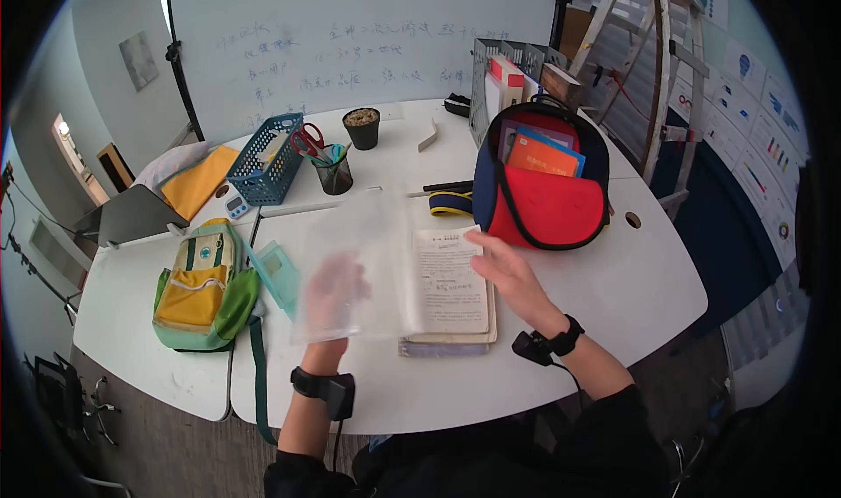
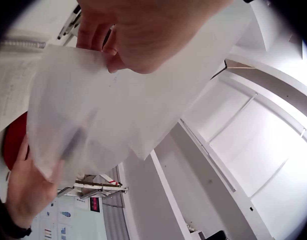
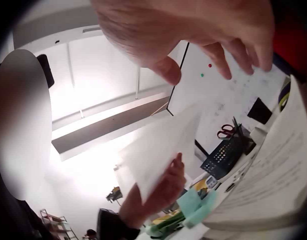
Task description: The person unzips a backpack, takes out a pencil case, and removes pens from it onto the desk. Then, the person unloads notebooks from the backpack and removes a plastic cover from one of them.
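Note:
My left hand [image 2: 148,35] holds a translucent plastic sheet [image 1: 381,261], its fingers bent at the edge in the left wrist view. From the head view, the sheet covers that hand and overlaps the left part of an open book [image 1: 455,292]. The book's printed page faces up, and another book with a greyish edge [image 1: 442,350] lies under it. Beside the page's upper right corner is my right hand [image 1: 519,283], fingers extended and loosely spread, holding nothing. In the right wrist view, the sheet [image 3: 156,155] stands up between the left hand and the room behind.
A red and navy backpack [image 1: 552,200] with books in it stands behind the right hand. To the left are a green and yellow bag [image 1: 197,292] and a teal plastic case [image 1: 279,275]. Farther back stand a pen holder [image 1: 335,176], blue basket [image 1: 267,161] and potted plant [image 1: 361,130].

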Demonstrator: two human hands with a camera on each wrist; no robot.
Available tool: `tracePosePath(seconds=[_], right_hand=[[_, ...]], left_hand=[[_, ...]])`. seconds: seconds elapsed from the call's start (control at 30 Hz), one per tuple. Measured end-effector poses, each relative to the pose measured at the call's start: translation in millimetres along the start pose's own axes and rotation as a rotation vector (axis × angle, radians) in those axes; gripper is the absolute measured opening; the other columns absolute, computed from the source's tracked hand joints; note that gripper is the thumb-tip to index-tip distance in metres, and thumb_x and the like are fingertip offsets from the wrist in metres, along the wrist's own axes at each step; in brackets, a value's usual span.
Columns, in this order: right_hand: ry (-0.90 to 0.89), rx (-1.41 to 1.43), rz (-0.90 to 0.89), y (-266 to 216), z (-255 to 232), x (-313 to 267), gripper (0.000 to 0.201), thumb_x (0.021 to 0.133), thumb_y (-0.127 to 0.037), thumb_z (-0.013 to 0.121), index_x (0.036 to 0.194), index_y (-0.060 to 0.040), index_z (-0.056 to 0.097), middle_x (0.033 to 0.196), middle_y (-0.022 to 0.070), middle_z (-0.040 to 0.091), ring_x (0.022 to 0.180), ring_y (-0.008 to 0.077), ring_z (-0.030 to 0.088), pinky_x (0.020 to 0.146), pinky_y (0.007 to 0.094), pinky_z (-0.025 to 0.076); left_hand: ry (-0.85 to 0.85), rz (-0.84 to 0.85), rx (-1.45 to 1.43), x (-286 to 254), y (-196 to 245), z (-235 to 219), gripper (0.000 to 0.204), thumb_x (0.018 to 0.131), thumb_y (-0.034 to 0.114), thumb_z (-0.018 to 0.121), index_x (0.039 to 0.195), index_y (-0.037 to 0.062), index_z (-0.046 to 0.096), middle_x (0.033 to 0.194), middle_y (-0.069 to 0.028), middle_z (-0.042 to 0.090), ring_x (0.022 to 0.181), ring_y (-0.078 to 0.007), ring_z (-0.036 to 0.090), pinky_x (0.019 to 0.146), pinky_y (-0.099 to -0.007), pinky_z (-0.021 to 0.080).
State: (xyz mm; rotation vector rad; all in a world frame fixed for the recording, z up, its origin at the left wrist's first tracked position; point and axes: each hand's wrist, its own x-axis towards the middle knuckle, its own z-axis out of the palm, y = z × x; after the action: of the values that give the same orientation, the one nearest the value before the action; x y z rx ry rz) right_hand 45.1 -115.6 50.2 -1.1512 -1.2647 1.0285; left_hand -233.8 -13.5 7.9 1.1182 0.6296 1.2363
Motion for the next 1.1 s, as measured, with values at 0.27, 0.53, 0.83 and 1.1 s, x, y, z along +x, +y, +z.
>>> tracePosePath(seconds=[0.27,0.53,0.83,1.1], right_hand=[[-0.047,0.000,0.051,8.2,38.0,-7.0,0.054,0.091,-0.011,0.071,0.137,-0.0044,0.044,0.125,0.0144,0.052,0.105,0.0177,0.062,0.081,0.0311,0.059],[-0.153,-0.212,-0.054,9.0,49.0,-7.4,0.049,0.083,-0.009,0.076,0.126,-0.0049,0.052,0.124,0.0119,0.052,0.108,0.0234,0.061,0.082,0.0348,0.059],[0.149,-0.607,-0.447,22.4,30.8,-5.6,0.058,0.088,-0.029,0.072,0.136,-0.0050,0.050,0.148,0.0177,0.038,0.141,0.0345,0.034,0.114,0.0466,0.032],[-0.066,0.817,0.191,10.1,0.7,-9.9,0.099,0.095,-0.039,0.066,0.160,-0.0075,-0.002,0.151,0.0182,0.038,0.135,0.0285,0.046,0.111,0.0435,0.037]], left_hand=[[0.215,0.452,1.061,-13.2,-36.2,75.3,0.054,0.098,0.018,0.060,0.145,-0.0024,0.044,0.140,-0.0177,0.052,0.129,-0.0290,0.051,0.109,-0.0379,0.039],[-0.200,-0.070,0.358,-31.3,-5.4,84.0,0.057,0.099,0.029,0.063,0.145,0.0015,0.043,0.129,-0.0132,0.057,0.116,-0.0182,0.057,0.094,-0.0324,0.051],[-0.358,0.009,0.222,-12.6,9.3,73.2,0.063,0.077,0.006,0.053,0.140,-0.0023,0.052,0.131,-0.0168,0.061,0.125,-0.0237,0.056,0.101,-0.0343,0.047],[-0.184,-0.178,-0.225,-9.4,16.5,81.9,0.069,0.078,-0.002,0.044,0.147,-0.0055,0.040,0.143,-0.0207,0.050,0.129,-0.0341,0.054,0.108,-0.0456,0.046]])
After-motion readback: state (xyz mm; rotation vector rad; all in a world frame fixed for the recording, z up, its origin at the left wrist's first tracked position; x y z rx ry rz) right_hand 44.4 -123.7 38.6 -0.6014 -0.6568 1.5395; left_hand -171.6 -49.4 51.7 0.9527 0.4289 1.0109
